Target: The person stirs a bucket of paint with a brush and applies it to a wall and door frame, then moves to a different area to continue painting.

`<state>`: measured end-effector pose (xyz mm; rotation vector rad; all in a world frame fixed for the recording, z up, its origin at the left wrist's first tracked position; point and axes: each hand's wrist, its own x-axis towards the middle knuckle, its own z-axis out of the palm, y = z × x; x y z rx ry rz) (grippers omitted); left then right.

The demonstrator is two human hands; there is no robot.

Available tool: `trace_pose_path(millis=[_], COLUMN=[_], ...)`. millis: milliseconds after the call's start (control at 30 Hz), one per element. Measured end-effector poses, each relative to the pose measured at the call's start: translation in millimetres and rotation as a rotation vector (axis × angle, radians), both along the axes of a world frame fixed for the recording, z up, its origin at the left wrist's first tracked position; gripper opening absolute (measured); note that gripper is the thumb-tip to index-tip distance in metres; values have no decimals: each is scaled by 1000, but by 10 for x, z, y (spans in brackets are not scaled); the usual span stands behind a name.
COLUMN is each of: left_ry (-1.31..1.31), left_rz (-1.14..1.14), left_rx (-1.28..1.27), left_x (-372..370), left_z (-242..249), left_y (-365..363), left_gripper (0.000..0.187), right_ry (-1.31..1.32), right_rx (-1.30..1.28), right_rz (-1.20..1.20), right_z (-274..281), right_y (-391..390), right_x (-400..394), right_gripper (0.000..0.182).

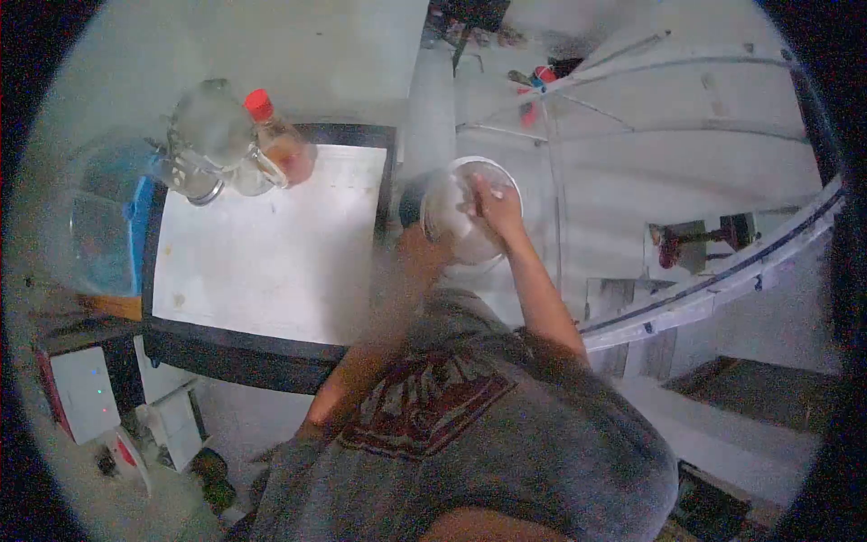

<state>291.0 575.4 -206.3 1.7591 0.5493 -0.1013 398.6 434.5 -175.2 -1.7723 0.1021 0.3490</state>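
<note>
A round white container (444,185) with a pale rim is held up just right of the table, in front of my body. My left hand (426,251) is at its lower left side, blurred, and its fingers cannot be made out. My right hand (496,206) reaches over the container's opening from the right, its fingers bent together inside the rim. Whatever those fingers hold is too blurred to name. The container's contents look whitish and indistinct.
A dark-edged table (262,244) with a white top stands at the left. On its back part are a red-capped bottle (287,149), a glass jug (212,122) and glasses. A blue-edged clear bin (104,235) is farther left. A curved white-framed net structure (713,285) lies right.
</note>
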Motion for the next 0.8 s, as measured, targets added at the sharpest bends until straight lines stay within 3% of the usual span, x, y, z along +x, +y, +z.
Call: trace_pose_path(millis=[33, 67, 133, 167, 200, 233, 267, 333, 400, 467, 567, 667, 733, 800], left_ry=[52, 56, -47, -47, -8, 32, 32, 99, 84, 64, -198, -16, -150, -24], left_rz=[-25, -35, -92, -96, -54, -9, -7, -84, -49, -9, 96, 110, 91, 84], left_rx=[-159, -158, -44, -42, 174, 389, 387, -18, 77, 173, -220, -70, -499, -360], left_x=[-15, -22, -23, -20, -11, -9, -19, -43, 10, 12, -39, -9, -77, -14], left_z=[134, 131, 122, 151, 220, 320, 421, 663, 59, -98, -10, -146, 298, 140], left_y=[6, 12, 39, 19, -18, -34, -11, 92, 46, 37, 30, 1, 31, 34], left_gripper=[46, 46, 43, 43, 43, 42, 42, 46, 47, 48, 34, 30, 45, 40], right_ry=[-120, -116, -285, -238, -239, -125, -10, -14, -17, -87, -8, 90, 129, 172], right_rx=[-176, -176, -435, -386, -387, -261, -136, -133, -128, 220, 386, 574, 715, 858], right_rz=[62, 51, 285, 305, 302, 324, 348, 255, 166, -70, -191, -337, -346, -348], right_z=[-132, -268, -604, -862, -851, -800, -744, -433, -43, 285, 406, 544, 359, 263], right_y=[-15, -22, -28, -45, -42, -34, -32, -9, -15, -85, -286, -276, -372, -411], right_x=[40, 63, 120, 169, 165, 137, 112, 50, -68, -193, -209, -268, -220, -179], right_gripper=[33, 33, 27, 26, 26, 30, 34, 40, 47, 52, 49, 43, 43, 43])
